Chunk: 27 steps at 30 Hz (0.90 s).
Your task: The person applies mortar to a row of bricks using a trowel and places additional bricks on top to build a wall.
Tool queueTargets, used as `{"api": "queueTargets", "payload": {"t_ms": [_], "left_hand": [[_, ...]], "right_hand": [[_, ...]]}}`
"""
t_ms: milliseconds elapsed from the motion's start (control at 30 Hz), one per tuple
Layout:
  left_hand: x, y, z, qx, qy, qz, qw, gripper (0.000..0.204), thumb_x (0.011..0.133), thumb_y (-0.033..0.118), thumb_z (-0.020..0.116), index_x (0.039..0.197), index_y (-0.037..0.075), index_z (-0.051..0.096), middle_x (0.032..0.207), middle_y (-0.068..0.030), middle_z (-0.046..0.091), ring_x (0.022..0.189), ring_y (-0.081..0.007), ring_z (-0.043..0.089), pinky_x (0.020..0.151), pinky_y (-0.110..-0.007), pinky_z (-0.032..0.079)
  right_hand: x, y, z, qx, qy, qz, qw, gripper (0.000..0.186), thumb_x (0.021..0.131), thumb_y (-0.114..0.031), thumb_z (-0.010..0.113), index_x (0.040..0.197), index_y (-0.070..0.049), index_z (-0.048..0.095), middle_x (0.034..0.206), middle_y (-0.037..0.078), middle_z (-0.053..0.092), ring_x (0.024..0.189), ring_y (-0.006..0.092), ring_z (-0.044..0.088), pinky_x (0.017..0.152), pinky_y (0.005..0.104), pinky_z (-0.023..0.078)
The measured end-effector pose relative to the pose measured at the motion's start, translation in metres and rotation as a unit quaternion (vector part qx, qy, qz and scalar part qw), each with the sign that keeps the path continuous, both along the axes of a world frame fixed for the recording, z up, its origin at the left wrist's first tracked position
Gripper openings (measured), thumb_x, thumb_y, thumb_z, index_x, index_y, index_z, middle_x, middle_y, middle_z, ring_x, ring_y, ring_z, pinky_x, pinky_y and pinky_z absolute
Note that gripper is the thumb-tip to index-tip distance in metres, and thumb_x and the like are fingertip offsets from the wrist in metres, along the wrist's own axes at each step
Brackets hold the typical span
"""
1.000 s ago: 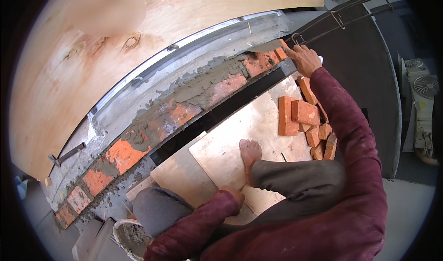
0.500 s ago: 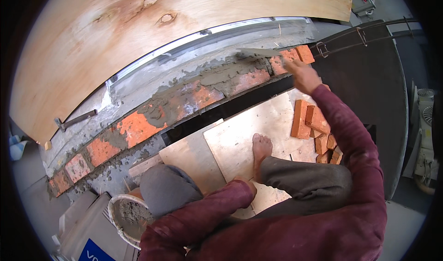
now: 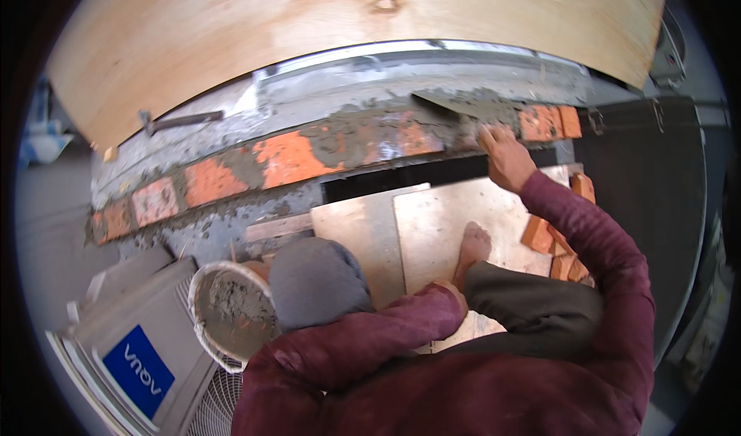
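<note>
My right hand is closed on the handle of a trowel. The trowel's grey blade reaches left over the row of bricks, with its face against the wet mortar smeared along their tops. Just right of that hand, an orange brick ends the row. My left hand rests low near my bent leg, mostly behind the maroon sleeve, and its fingers are hidden.
A bucket of mortar stands left of my knee. Loose brick pieces lie on the boards beside my right arm. A hammer lies behind the row, below a plywood sheet. A dark gap runs before the bricks.
The view has turned and shifted, so the row appears more level. My right hand with the trowel has moved left along the row, away from the end brick.
</note>
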State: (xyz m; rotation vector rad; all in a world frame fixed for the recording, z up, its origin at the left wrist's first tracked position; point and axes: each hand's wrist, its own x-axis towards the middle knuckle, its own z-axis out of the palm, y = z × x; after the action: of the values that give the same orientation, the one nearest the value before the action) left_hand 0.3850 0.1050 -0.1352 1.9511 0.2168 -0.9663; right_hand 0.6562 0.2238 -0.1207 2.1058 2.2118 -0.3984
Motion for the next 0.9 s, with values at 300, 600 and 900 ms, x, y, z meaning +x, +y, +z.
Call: {"api": "queueTargets", "payload": {"t_ms": [300,600,900], "left_hand": [[-0.027,0.048,0.071,0.023,-0.112,-0.043,0.993,0.018,0.076,0.014,0.069,0.090,0.005,0.076,0.091,-0.0147,0.073,0.092,-0.0325,0.070,0.079,-0.040,0.054],[-0.047,0.056,0.067,0.059,-0.114,-0.098,0.987,0.019,0.078,0.024,0.067,0.091,0.013,0.075,0.098,-0.0125,0.071,0.105,-0.0300,0.064,0.089,-0.042,0.049],[-0.046,0.044,0.048,0.010,-0.013,-0.008,1.000,0.026,0.085,0.024,0.059,0.105,0.013,0.073,0.109,-0.0142,0.070,0.109,-0.0297,0.064,0.090,-0.042,0.049]], "right_hand": [[-0.066,0.045,0.020,-0.026,0.212,-0.016,0.977,0.034,0.092,-0.014,0.057,0.123,-0.003,0.048,0.081,0.017,0.058,0.074,0.0342,0.063,0.069,0.0430,0.051],[0.039,-0.059,-0.023,-0.023,0.391,-0.532,0.751,0.027,0.101,-0.036,0.044,0.097,-0.009,0.047,0.071,0.002,0.049,0.048,0.0118,0.050,0.036,0.0298,0.044],[-0.009,-0.042,-0.021,-0.128,0.392,-0.387,0.825,0.027,0.102,-0.032,0.045,0.098,-0.006,0.049,0.061,0.000,0.047,0.043,0.0098,0.046,0.036,0.0284,0.040]]}}
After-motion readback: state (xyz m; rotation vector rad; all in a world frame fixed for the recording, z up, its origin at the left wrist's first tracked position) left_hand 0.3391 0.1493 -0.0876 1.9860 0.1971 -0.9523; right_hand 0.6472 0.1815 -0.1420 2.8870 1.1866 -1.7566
